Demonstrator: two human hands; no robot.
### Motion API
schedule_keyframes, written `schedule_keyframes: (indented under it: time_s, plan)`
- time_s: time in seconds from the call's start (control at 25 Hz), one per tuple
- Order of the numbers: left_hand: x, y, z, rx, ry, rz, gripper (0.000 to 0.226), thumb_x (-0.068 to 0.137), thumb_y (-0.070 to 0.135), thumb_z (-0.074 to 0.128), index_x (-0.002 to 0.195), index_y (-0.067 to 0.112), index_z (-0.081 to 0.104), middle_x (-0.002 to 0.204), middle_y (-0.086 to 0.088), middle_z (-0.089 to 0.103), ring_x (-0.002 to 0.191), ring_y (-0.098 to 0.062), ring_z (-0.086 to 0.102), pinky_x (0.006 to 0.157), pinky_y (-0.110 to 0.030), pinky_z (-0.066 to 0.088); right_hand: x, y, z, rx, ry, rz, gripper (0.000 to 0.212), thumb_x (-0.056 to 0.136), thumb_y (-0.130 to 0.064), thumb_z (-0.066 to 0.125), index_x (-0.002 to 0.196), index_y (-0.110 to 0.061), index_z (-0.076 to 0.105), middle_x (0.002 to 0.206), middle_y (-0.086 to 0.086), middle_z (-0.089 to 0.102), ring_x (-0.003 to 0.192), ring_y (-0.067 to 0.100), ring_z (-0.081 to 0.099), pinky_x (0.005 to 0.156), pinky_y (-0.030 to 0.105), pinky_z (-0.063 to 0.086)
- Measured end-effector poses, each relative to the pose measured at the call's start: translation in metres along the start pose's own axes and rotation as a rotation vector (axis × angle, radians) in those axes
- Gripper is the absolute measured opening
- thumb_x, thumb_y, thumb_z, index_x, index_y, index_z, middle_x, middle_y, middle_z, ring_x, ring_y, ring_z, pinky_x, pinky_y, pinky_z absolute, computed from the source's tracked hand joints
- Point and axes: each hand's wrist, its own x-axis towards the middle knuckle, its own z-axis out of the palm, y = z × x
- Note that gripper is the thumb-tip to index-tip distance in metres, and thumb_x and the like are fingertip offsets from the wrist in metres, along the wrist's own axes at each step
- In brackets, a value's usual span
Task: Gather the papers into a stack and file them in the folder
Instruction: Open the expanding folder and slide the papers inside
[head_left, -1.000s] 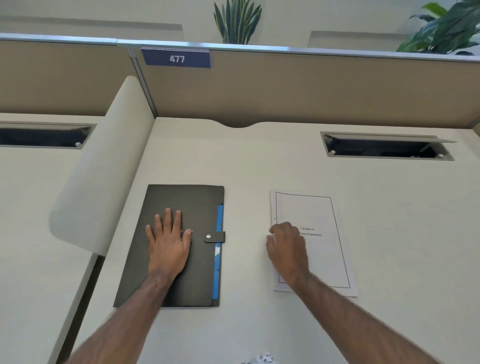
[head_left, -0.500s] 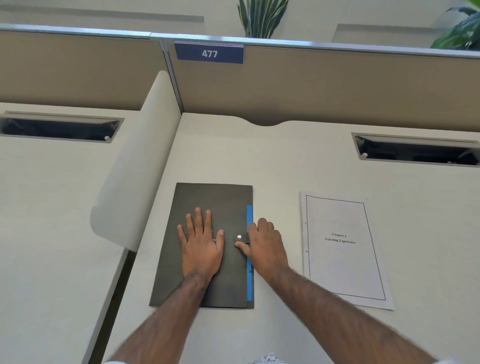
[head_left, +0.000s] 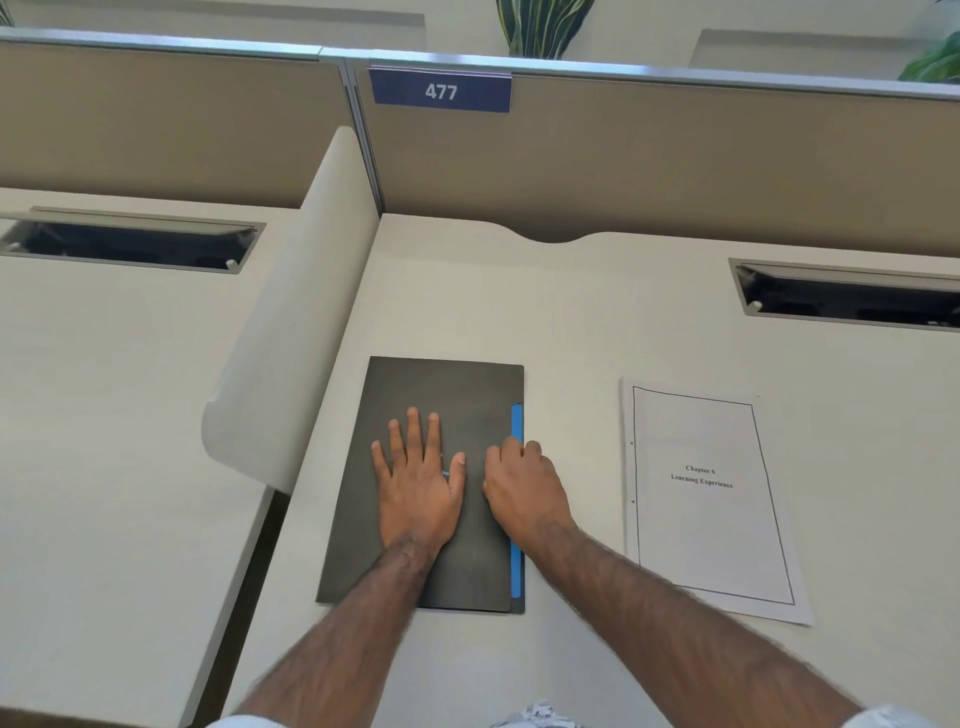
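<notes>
A black folder (head_left: 447, 395) with a blue inner edge lies closed on the desk, left of centre. My left hand (head_left: 418, 483) rests flat on its cover with the fingers spread. My right hand (head_left: 522, 486) sits at the folder's right edge, fingers curled over the snap strap, which is hidden under them. A stack of white papers (head_left: 706, 525) titled "Chapter 6 Learning Experience" lies flat on the desk to the right of the folder, apart from both hands.
A curved white divider (head_left: 291, 322) rises just left of the folder. A tan partition with a blue "477" sign (head_left: 440, 91) closes the back. Cable slots (head_left: 852, 296) sit at the back right and on the neighbouring desk (head_left: 130, 244).
My right hand left the paper stack and moved left to the folder's strap, curling its fingers over it. My left hand stayed flat on the cover.
</notes>
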Motion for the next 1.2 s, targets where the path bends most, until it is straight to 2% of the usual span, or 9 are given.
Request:
schedule_keyframes:
  time_s: [0.2, 0.28, 0.44, 0.56, 0.64, 0.88, 1.0, 1.08, 1.2]
  plan:
    - [-0.001, -0.001, 0.0, 0.031, 0.002, 0.016, 0.072, 0.101, 0.057, 0.02, 0.162, 0.02, 0.017, 0.171, -0.009, 0.013, 0.157, -0.033, 0.013, 0.126, -0.057, 0.01, 0.006, 0.014, 0.001, 0.124, 0.014, 0.091, 0.025, 0.09, -0.012, 0.066, 0.113, -0.006, 0.056, 0.106, 0.014, 0.058, 0.087, 0.024, 0.058, 0.066, 0.031, 0.051]
    - [-0.001, -0.002, 0.0, 0.035, 0.0, 0.018, 0.072, 0.101, 0.057, 0.02, 0.162, 0.02, 0.017, 0.172, -0.009, 0.013, 0.158, -0.033, 0.012, 0.126, -0.056, 0.009, 0.003, 0.017, 0.004, 0.176, 0.072, 0.107, 0.018, 0.096, -0.014, 0.059, 0.112, -0.007, 0.057, 0.104, 0.012, 0.059, 0.089, 0.025, 0.059, 0.069, 0.032, 0.048]
    - [0.001, -0.001, 0.0, 0.02, -0.046, 0.021, 0.073, 0.1, 0.059, 0.016, 0.163, 0.021, 0.012, 0.172, -0.008, 0.007, 0.159, -0.031, 0.005, 0.127, -0.056, 0.003, -0.007, 0.022, 0.002, 0.616, 0.121, 0.447, 0.013, 0.101, -0.02, 0.05, 0.102, -0.009, 0.055, 0.098, 0.007, 0.058, 0.084, 0.025, 0.06, 0.069, 0.035, 0.048]
    - [0.0, -0.002, -0.008, -0.051, -0.075, 0.019, 0.071, 0.102, 0.058, 0.016, 0.163, 0.022, 0.012, 0.173, -0.006, 0.005, 0.159, -0.03, 0.001, 0.126, -0.056, 0.001, -0.011, 0.036, -0.007, 0.991, 0.128, 0.573, 0.014, 0.097, -0.015, 0.053, 0.09, -0.002, 0.052, 0.085, 0.009, 0.06, 0.075, 0.025, 0.06, 0.065, 0.042, 0.053]
    - [0.002, 0.003, -0.024, -0.204, -0.075, -0.02, 0.069, 0.103, 0.057, 0.024, 0.162, 0.021, 0.02, 0.172, -0.006, 0.009, 0.159, -0.029, 0.002, 0.127, -0.055, 0.0, -0.018, 0.041, -0.026, 1.3, 0.153, 0.605, 0.014, 0.097, -0.012, 0.056, 0.092, 0.001, 0.052, 0.09, 0.017, 0.062, 0.081, 0.024, 0.071, 0.063, 0.035, 0.062]
    - [0.004, 0.051, -0.123, -0.935, -0.216, -0.082, 0.068, 0.099, 0.06, 0.044, 0.156, 0.025, 0.036, 0.165, 0.002, 0.033, 0.15, -0.016, 0.032, 0.123, -0.044, 0.029, -0.039, 0.047, -0.114, 1.78, 0.258, 0.482, 0.014, 0.101, -0.014, 0.054, 0.089, -0.009, 0.05, 0.1, 0.014, 0.076, 0.083, 0.027, 0.078, 0.071, 0.048, 0.065]
    - [-0.008, 0.066, -0.164, -1.048, -0.32, 0.032, 0.069, 0.097, 0.056, 0.053, 0.157, 0.032, 0.03, 0.159, 0.008, 0.038, 0.133, -0.008, 0.044, 0.099, -0.023, 0.045, -0.047, 0.056, -0.156, 1.866, 0.298, 0.357, 0.013, 0.102, -0.013, 0.053, 0.089, -0.009, 0.052, 0.099, 0.013, 0.077, 0.083, 0.033, 0.077, 0.065, 0.046, 0.064]
    - [-0.013, 0.072, -0.179, -1.086, -0.387, 0.065, 0.065, 0.1, 0.047, 0.055, 0.157, 0.032, 0.029, 0.157, 0.008, 0.041, 0.125, -0.005, 0.045, 0.08, -0.01, 0.042, -0.051, 0.061, -0.175, 1.831, 0.3, 0.328, 0.012, 0.102, -0.014, 0.053, 0.092, -0.009, 0.053, 0.092, 0.01, 0.077, 0.082, 0.032, 0.078, 0.061, 0.042, 0.064]
    - [-0.017, 0.073, -0.193, -1.089, -0.344, 0.065, 0.056, 0.104, 0.035, 0.053, 0.156, 0.031, 0.032, 0.157, 0.008, 0.043, 0.126, -0.009, 0.052, 0.083, -0.014, 0.046, -0.055, 0.07, -0.181, 1.735, 0.306, 0.362, 0.013, 0.103, -0.018, 0.053, 0.093, -0.01, 0.052, 0.092, 0.01, 0.074, 0.081, 0.028, 0.078, 0.061, 0.039, 0.064]
